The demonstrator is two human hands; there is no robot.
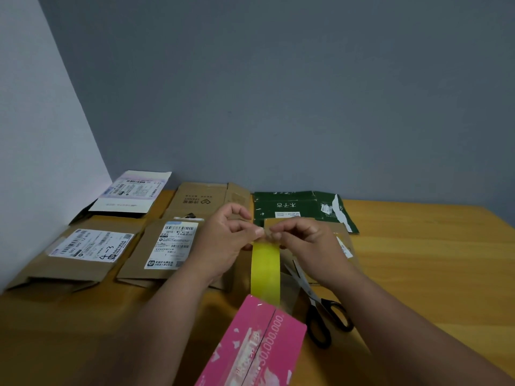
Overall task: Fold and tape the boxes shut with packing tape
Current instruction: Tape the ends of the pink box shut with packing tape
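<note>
Two hands meet above the middle of the wooden table [418, 260], seen from the head camera. Left hand [223, 240] and right hand [306, 240] each pinch the top end of a yellow tape strip [265, 274], fingertips nearly touching. Strip hangs taut, running down to the far edge of a pink box [256, 346], which sits nearest the camera with its centre seam in line with the tape. Whether the strip already sticks to the box: cannot tell.

Black-handled scissors [320, 310] lie on the table just right of the pink box, blades pointing away.

Flattened boxes along the far side: white box [131, 195] at the back left, brown box with handwritten label [83, 252] in front of it, brown box with printed label [167, 252] beside the left hand, plain brown box [200, 201] behind it, green box [301, 207] at the back right.
</note>
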